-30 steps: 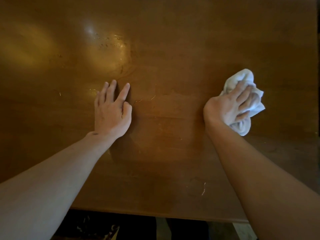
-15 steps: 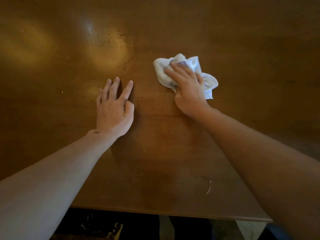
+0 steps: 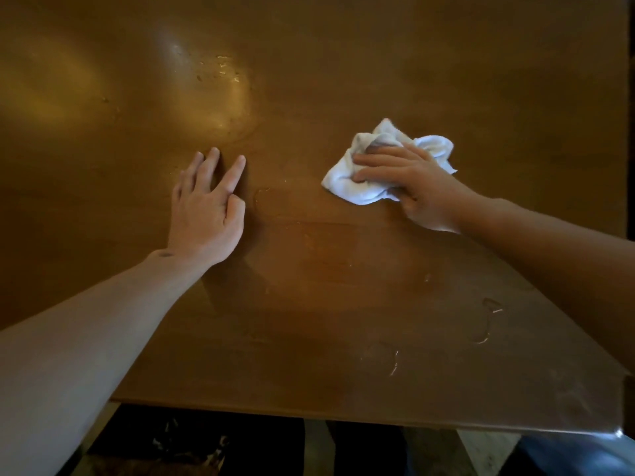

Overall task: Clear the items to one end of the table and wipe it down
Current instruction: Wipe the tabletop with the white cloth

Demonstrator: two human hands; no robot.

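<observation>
A: Status?

B: Wiping. Right hand (image 3: 417,187) is pressed flat on the cloth (image 3: 360,187), fingers bunching it against the table (image 3: 309,46). Cloth sits mid-table, right of centre.

A: Moved since last check?

B: Yes. A second ago it was far right, half a second ago it had swung in close to the left hand, and now it's heading back out right. So side-to-side strokes across the middle band.

A: Left hand?

B: Left hand (image 3: 206,214) is flat on the wood, fingers spread, holding nothing. Hasn't shifted across all three shots; looks like a brace.

A: Items cleared?

B: None in view, so I'd guess that step is done. Can't see the table ends.

A: What's left?

B: Wet streaks (image 3: 488,321) near the front right edge, and droplets (image 3: 223,73) in the glare further back. My read is that both zones still need passes. The stroke path so far misses both.
</observation>
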